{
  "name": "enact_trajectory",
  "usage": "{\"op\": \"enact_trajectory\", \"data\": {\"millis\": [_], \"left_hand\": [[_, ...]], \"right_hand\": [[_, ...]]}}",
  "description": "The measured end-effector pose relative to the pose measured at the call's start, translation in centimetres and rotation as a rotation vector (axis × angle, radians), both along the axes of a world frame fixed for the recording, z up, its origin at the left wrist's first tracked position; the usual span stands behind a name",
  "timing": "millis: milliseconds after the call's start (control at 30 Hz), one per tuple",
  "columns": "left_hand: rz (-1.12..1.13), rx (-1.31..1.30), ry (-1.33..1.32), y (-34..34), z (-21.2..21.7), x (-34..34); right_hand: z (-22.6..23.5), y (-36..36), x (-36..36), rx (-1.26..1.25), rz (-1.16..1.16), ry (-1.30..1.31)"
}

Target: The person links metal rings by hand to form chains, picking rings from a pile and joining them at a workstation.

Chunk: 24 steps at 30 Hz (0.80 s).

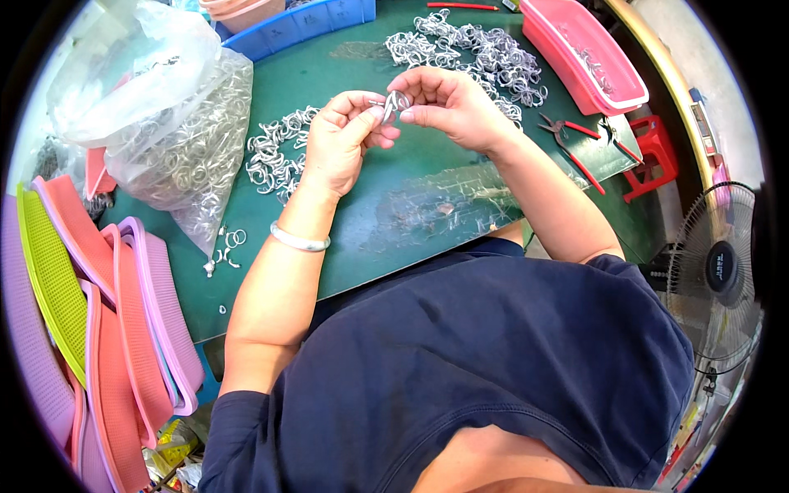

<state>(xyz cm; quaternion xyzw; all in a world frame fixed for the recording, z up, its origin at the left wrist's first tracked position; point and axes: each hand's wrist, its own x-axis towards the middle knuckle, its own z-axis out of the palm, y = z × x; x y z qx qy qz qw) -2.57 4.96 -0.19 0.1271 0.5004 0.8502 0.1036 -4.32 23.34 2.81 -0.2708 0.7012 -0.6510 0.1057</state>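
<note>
Silver rings (pixel 396 104), a few of them, were held up between the two hands, over the middle of the green desk (pixel 362 246). Nearest was the person's dark blue shirt (pixel 460 345), with bare forearms reaching forward from its sleeves. At the left, coral, purple and lime-green baskets (pixel 53 279) stood packed together; at the right was a fan (pixel 721 267) with a wire cage. Some loose bits of metal (pixel 234 240) lay toward the desk's left front. A pale bangle (pixel 300 238) circled the left wrist. Past it, the left hand (pixel 345 135) had its fingers narrow, pinching the rings, and the right hand (pixel 456 111) met it with thumb and fingers curled in on them too; how many they held could not be told. Left of the left hand lay a small heap of rings (pixel 275 156), then a clear plastic bag (pixel 189 148) full of more. Red-handled pliers (pixel 561 136) lay right of the right hand, near a red stool (pixel 653 156). Farther off were a larger heap (pixel 493 57), a pink box (pixel 563 78) with rings inside, and a blue bin (pixel 304 31).
</note>
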Motion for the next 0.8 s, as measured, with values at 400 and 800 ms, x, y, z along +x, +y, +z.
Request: {"op": "enact_trajectory", "data": {"millis": [400,800], "left_hand": [[-0.126,0.115,-0.22,-0.76,-0.36,-0.62],[-0.111,0.083,-0.228,-0.6,0.23,-0.35]], "right_hand": [[0.26,-0.73,0.46,0.02,-0.072,-0.119],[-0.15,-0.79,0.47,-0.063,-0.039,-0.297]]}}
